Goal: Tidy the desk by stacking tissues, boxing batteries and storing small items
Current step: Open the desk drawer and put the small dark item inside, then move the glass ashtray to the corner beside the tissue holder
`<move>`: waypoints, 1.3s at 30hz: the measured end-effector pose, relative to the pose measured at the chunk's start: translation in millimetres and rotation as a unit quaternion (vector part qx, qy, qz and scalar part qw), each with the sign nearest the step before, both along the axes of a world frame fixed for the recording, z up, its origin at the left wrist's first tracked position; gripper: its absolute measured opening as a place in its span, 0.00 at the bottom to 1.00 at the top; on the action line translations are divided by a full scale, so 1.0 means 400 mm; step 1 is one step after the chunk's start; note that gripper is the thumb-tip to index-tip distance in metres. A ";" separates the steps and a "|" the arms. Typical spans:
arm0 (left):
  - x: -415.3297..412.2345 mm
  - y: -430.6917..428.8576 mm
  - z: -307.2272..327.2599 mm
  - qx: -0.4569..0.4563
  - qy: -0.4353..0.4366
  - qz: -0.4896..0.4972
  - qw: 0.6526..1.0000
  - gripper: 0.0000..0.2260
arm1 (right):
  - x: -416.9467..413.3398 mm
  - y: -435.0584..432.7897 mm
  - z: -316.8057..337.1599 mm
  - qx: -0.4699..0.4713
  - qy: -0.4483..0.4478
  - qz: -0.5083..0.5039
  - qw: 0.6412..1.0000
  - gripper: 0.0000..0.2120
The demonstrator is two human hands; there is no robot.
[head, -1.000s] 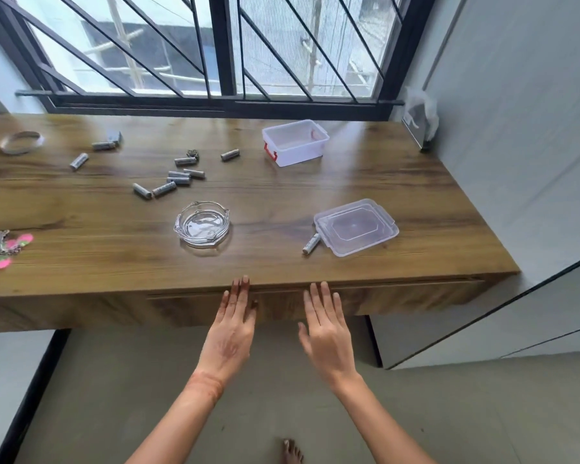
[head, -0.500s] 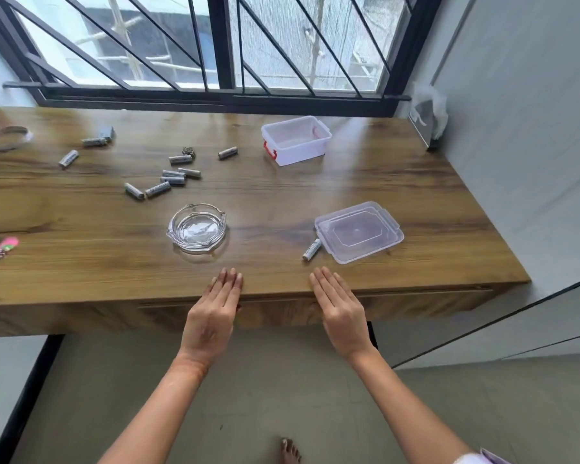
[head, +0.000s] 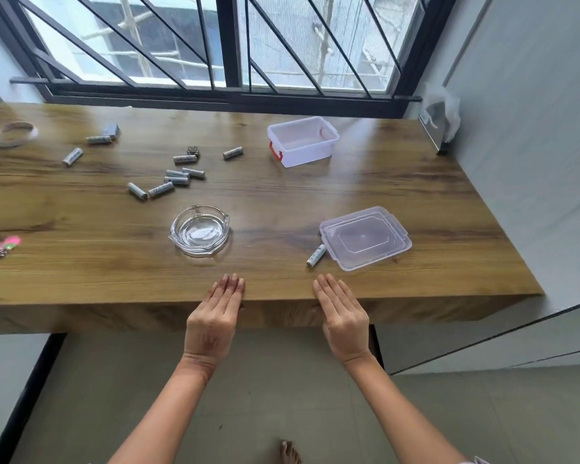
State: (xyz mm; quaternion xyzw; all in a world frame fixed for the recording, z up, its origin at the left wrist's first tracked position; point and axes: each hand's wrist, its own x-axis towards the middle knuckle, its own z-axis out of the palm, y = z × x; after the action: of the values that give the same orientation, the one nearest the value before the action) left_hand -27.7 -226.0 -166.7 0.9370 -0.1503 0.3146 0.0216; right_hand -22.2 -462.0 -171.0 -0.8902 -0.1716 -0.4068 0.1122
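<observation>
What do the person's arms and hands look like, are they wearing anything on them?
Both arms are bare from wrist to elbow: no gloves, rings, watch or bracelets show on the left hand or the right hand. Only a sliver of pale lilac cloth shows at the frame's bottom edge by the right arm, perhaps a sleeve.

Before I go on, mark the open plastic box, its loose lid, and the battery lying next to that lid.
open plastic box [head: 302, 141]: head view, on its empty inner floor.
loose lid [head: 365, 237]: head view, on the flat centre panel.
battery [head: 316, 255]: head view, mid-length of its body, at the lid's left corner.
</observation>
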 end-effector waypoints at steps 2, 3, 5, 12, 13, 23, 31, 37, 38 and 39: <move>-0.001 -0.001 0.006 -0.003 -0.001 0.004 1.000 0.17 | -0.003 0.001 0.002 0.001 0.005 0.001 1.000 0.21; -0.001 -0.004 0.010 -0.005 0.001 0.006 1.000 0.17 | -0.004 0.001 0.003 0.002 0.011 0.000 1.000 0.21; -0.004 -0.012 0.021 -0.011 0.012 0.009 1.000 0.17 | -0.009 0.005 0.007 0.005 0.028 -0.005 1.000 0.19; -0.035 -0.002 0.080 -0.037 0.114 0.012 0.993 0.22 | -0.041 0.031 0.065 0.021 0.134 0.003 0.991 0.26; -0.037 0.001 0.092 -0.050 0.120 0.016 0.991 0.22 | -0.041 0.043 0.080 0.036 0.133 -0.002 0.990 0.26; 0.001 0.087 0.185 -0.053 0.174 -0.026 0.983 0.24 | 0.056 0.149 0.191 0.156 0.245 -0.152 0.945 0.17; 0.047 0.171 0.191 -0.035 0.167 -0.063 0.983 0.24 | 0.097 0.202 0.211 0.151 0.247 -0.230 0.929 0.19; 0.097 0.213 0.189 -0.088 0.218 -0.019 0.972 0.28 | 0.110 0.274 0.215 0.132 0.220 -0.192 0.947 0.20; 0.107 0.219 0.187 -0.090 0.233 -0.009 0.968 0.29 | 0.117 0.288 0.213 0.129 0.219 -0.182 0.950 0.21; 0.118 0.227 0.182 -0.094 0.252 -0.002 0.963 0.30 | 0.126 0.305 0.211 0.127 0.220 -0.169 0.952 0.22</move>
State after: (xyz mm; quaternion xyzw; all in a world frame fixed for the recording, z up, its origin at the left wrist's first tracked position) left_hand 19.4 -135.1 -93.7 0.9795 -0.1111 0.0806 0.1476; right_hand 28.3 -340.1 -86.4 -0.9521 0.0636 -0.2325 0.1883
